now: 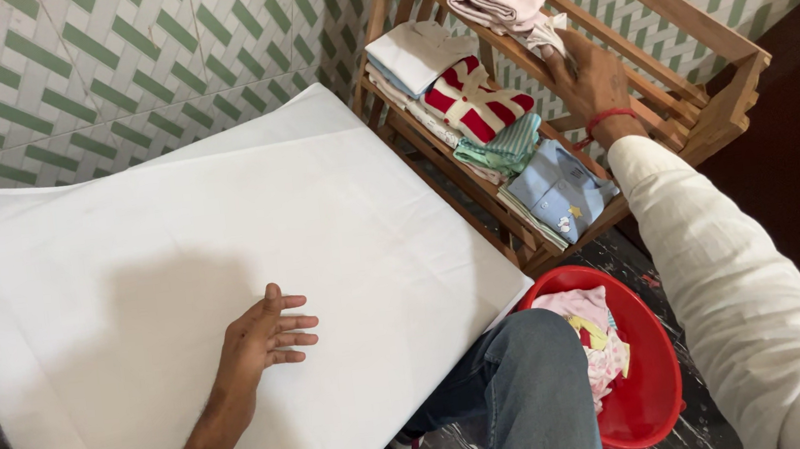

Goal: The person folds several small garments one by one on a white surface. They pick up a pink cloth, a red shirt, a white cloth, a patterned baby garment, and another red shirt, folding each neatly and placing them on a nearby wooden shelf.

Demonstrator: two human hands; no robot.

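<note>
Right hand (593,80) reaching up to the wooden rack (688,46), fingers (556,58) clenching a folded pale pink cloth (505,1) on the upper shelf. Left hand (263,338) lying flat on the white-covered surface (125,243), fingers (297,326) released and spreading. Sitting below on the rack: folded red-and-white garment (476,98), light blue shirt (560,193). Resting on the floor beside the knee: red basin (649,381) holding clothes.
</note>
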